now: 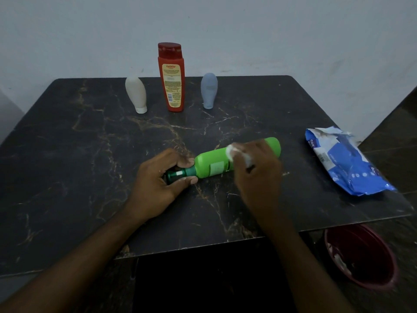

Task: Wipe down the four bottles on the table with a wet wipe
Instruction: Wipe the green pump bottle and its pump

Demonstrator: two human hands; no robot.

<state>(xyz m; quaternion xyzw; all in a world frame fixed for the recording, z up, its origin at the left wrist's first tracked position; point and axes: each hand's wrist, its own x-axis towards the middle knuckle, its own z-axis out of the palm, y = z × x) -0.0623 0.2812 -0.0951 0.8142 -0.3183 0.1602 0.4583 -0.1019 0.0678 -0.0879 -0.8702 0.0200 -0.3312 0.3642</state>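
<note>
A green bottle [212, 163] lies on its side in the middle of the dark marble table [90, 143], its dark green cap end pointing left. My left hand [158, 181] grips that cap end. My right hand [257, 170] presses a crumpled white wet wipe [232, 151] against the bottle's upper body and hides part of it. At the far edge stand three bottles: a cream one [136, 94] upside down on its cap, a tall red one [171, 77], and a grey-blue one [209, 90] upside down on its cap.
A blue and white wet wipe pack [345, 163] lies torn open at the table's right edge. A dark red bin [361, 256] with white wipes inside sits on the floor below the right corner. A pale wall stands behind the table.
</note>
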